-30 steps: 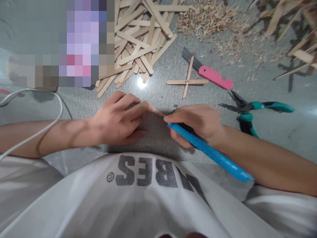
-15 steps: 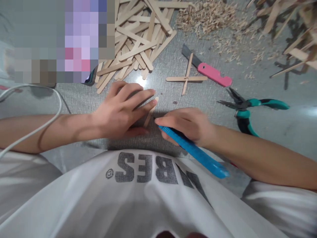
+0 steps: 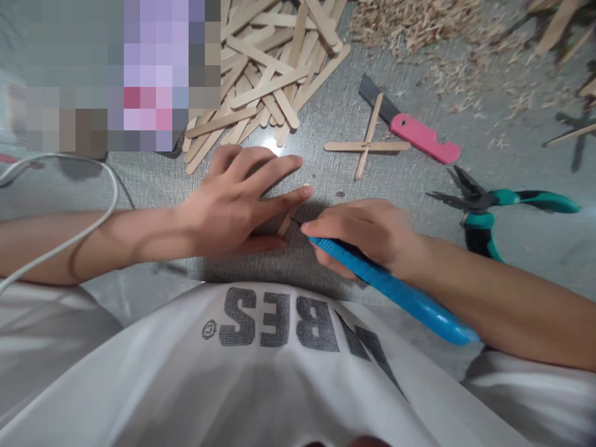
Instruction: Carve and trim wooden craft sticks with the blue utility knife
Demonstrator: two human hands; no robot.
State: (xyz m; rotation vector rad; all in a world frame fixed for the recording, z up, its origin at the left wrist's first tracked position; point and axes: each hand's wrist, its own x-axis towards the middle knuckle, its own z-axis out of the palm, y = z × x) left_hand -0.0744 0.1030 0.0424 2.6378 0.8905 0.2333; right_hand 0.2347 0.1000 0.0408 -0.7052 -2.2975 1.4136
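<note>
My left hand (image 3: 237,202) lies flat on the grey surface, fingers spread, pressing down a wooden craft stick (image 3: 284,225) that is mostly hidden under the fingers. My right hand (image 3: 365,233) is closed around a blue craft knife (image 3: 391,288), held like a pen, with its tip touching the short visible end of that stick just below my left fingertips.
A heap of wooden sticks (image 3: 270,74) lies behind my left hand. Two crossed sticks (image 3: 365,146), a pink utility knife (image 3: 412,133) and teal pliers (image 3: 488,208) are at the right. Wood shavings (image 3: 419,25) spread along the back. A white cable (image 3: 60,242) crosses my left forearm.
The stick turned from lying across between my hands to pointing away, and my left fingers slid over it. The blue knife's tip has come in against the stick's near end.
</note>
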